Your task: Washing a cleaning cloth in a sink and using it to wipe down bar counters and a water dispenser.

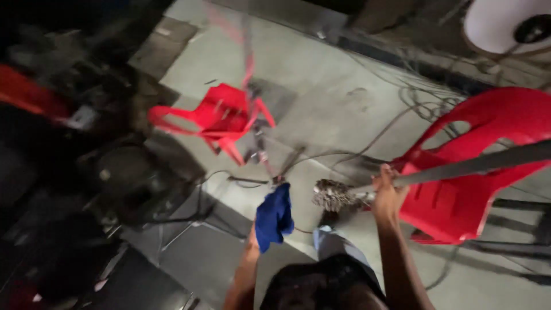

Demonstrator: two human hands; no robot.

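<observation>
My left hand (270,221) is wrapped in a blue cloth (274,216) and is raised toward a thin red pole or strap (248,63) that runs up and away; whether the hand grips the pole is hidden by the cloth. My right hand (388,192) is closed around a long grey pole (476,165) that slants to the upper right. At that pole's near end sits a frayed, dusty brush-like head (332,195), just left of my right hand.
A red plastic chair (218,117) stands on the concrete floor ahead, another red chair (476,166) close at the right behind the grey pole. Cables (402,115) trail across the floor. Dark equipment (74,172) fills the left. A white round object (505,23) is at top right.
</observation>
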